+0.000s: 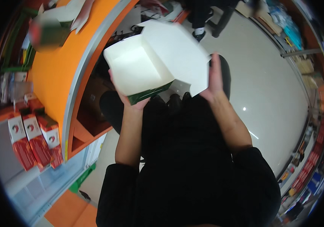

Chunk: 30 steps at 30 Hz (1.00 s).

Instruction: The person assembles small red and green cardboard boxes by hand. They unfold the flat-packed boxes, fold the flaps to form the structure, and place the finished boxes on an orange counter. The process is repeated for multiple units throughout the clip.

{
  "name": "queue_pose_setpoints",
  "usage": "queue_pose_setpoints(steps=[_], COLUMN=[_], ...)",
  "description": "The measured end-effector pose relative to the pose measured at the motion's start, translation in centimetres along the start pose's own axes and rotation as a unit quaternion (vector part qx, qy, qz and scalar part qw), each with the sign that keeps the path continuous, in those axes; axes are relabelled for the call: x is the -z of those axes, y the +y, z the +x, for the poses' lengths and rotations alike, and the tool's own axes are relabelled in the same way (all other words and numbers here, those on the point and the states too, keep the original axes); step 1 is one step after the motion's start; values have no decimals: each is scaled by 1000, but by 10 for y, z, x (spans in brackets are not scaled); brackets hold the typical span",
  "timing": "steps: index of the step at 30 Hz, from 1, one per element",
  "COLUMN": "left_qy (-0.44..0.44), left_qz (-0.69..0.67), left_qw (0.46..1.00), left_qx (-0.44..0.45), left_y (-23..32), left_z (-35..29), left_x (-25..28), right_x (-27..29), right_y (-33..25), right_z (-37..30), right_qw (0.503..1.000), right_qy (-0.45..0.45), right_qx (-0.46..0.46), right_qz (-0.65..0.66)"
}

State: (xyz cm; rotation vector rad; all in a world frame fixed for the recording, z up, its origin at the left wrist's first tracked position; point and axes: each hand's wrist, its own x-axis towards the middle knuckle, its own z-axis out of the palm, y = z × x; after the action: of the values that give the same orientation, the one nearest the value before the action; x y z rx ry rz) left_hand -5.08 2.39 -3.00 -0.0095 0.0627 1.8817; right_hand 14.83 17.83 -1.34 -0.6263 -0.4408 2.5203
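A cardboard box [137,68] with a white inside and dark green outer walls is held up in front of me, its inside facing up. Its large white lid flap [181,53] is folded out to the right. My left hand [133,101] grips the box from below and along its left side, most fingers hidden beneath it. Against the right edge of the flap is my right hand [214,81], one finger stretched up along the edge and the others partly hidden behind the cardboard. No contents show inside the box.
An orange counter [58,72] with a grey edge runs along my left. On it a blurred red and green box [48,34] stands under white flaps. Red and white cartons [33,132] are stacked lower left. Stocked shelves [313,151] line the right. Another person's shoe [199,36] shows ahead.
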Motion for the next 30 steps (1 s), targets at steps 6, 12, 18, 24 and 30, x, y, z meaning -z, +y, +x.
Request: queue_pose_setpoints(steps=[6, 12, 18, 24, 30], left_qy=[132, 116, 100, 91, 100], left_qz=[70, 74, 82, 70, 68], left_qw=[987, 987, 986, 985, 984], left_qx=[-51, -84, -108, -125, -133], left_y=[-7, -3, -8, -11, -12], left_z=[-8, -6, -3, -7, -14], left_x=[0, -4, -16, -17, -22], right_x=[3, -50, -52, -54, -50], right_y=[-3, 9, 30, 44, 53], right_z=[-7, -18, -4, -1, -2], right_qw=[849, 650, 594, 653, 656], right_qy=[-292, -260, -184, -94, -92], right_qx=[99, 188, 361, 381, 401], right_qz=[-429, -688, -695, -648, -633])
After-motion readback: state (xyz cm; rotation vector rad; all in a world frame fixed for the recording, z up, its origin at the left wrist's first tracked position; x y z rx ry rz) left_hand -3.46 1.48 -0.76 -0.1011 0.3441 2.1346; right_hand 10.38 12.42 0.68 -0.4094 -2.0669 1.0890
